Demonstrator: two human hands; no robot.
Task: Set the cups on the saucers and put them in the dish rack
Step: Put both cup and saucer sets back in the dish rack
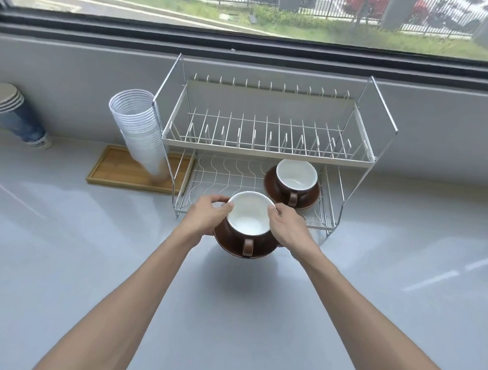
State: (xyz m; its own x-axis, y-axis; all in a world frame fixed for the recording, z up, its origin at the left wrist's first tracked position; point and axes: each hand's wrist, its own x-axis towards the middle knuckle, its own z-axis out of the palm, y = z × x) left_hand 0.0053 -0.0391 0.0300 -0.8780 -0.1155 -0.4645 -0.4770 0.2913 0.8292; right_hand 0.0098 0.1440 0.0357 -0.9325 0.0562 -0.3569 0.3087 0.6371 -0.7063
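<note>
Left hand [207, 215]: grips saucer edge + cup rim.
Right hand [288, 228]: same, opposite side.
Brown cup [248, 218]: sits on brown saucer [231, 245], held above desk [76, 257], just before dish rack [267, 145] lower tier.
2nd cup [296, 175]: on its saucer [270, 186], in rack beyond right hand.
Handling: prob. ceramic, stiff, fragile; cup can slide, keep level, support saucer underneath.
Hidden: fingers under saucer; contact there unclear.

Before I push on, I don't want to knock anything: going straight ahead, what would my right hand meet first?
Probably the dish rack: your right hand, gripping the held cup and saucer, points at its lower tier's front rail. Just beyond sits the racked cup and saucer. Depth is hard to judge.
</note>
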